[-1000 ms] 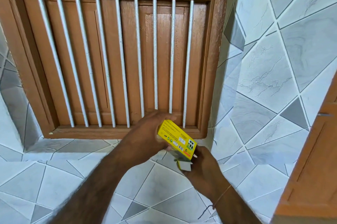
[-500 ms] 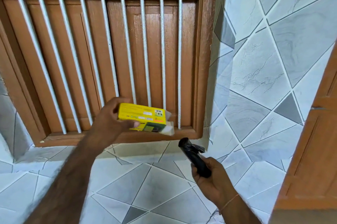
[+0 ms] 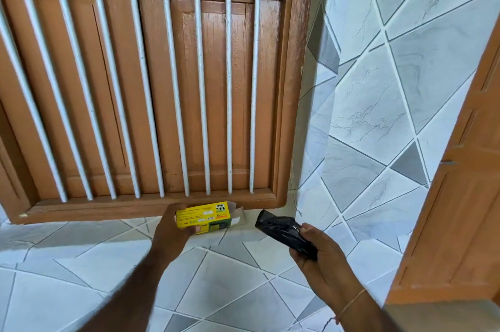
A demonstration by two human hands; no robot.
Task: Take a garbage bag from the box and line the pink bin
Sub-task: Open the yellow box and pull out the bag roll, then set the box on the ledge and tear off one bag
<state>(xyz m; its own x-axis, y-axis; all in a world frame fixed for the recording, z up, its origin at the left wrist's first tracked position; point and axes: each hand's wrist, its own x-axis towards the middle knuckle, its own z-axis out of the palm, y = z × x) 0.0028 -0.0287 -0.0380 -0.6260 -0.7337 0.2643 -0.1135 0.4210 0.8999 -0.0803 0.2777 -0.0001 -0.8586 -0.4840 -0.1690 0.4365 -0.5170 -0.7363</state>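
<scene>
- Garbage bag (image 3: 284,231), black and rolled tight, sits clamped in the right hand (image 3: 322,264), its long axis slanting up and left, free end poking out toward the box.
- Box (image 3: 204,214), yellow with its end flap open, is pinched lengthwise in the left hand (image 3: 173,231), just left of the bag and apart from it, low against the barred wooden shutter (image 3: 151,88).
- Pink bin is nowhere in view; I'd guess the right hand carries the bag there.
- Tiled wall (image 3: 378,115) fills the right side.
</scene>
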